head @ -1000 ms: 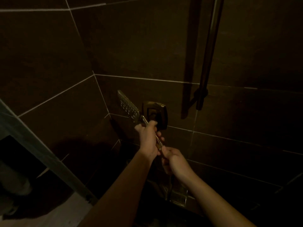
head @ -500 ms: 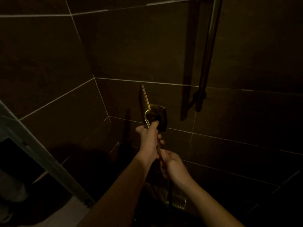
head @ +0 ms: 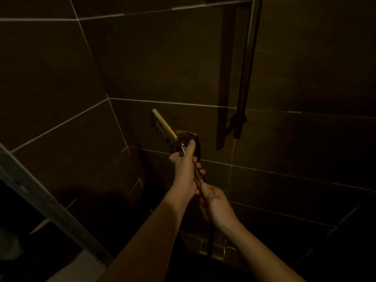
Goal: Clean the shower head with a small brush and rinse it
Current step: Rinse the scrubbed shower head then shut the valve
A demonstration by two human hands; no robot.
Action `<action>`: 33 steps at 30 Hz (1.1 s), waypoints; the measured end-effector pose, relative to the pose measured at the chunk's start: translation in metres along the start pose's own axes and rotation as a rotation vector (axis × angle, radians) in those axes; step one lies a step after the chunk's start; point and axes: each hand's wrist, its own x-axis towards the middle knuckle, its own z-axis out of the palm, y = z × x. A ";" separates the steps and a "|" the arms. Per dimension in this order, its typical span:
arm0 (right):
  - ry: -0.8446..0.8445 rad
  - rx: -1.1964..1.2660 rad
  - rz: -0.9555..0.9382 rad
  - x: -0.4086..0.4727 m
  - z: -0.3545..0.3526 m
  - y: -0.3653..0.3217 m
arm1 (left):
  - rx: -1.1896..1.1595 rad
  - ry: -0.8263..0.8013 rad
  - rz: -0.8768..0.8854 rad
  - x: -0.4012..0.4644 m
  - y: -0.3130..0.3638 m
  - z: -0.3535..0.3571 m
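Note:
A flat metal shower head (head: 163, 127) on a thin handle points up and to the left in front of the dark tiled wall. My left hand (head: 186, 171) grips the upper part of the handle, thumb lying along it. Just below, my right hand (head: 214, 202) holds the handle's lower end where the dark hose (head: 210, 241) hangs down. The head is turned nearly edge-on, its nozzle face toward the left. No brush is visible.
A square metal wall control (head: 192, 143) sits right behind the handle. A vertical dark slide rail (head: 247, 66) runs down the wall at the upper right. A metal fitting (head: 211, 249) lies low on the wall. A shower-door frame (head: 46, 206) slants across the lower left.
The shower head has been rotated in my hands: from nozzle face showing and leaning left, to upright and edge-on, to now tilted left again. Both hands kept their hold.

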 end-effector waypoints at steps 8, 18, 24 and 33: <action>-0.054 0.106 0.035 0.003 0.001 0.003 | 0.033 -0.071 0.023 -0.004 0.008 -0.012; -0.134 0.243 0.019 0.001 0.007 0.001 | 0.197 -0.001 0.145 -0.006 0.008 -0.013; -0.165 0.346 0.064 0.005 0.006 0.001 | 0.180 -0.082 0.132 -0.005 0.012 -0.009; -0.149 0.308 0.063 0.006 0.011 -0.001 | 0.109 -0.012 0.135 -0.003 0.012 -0.012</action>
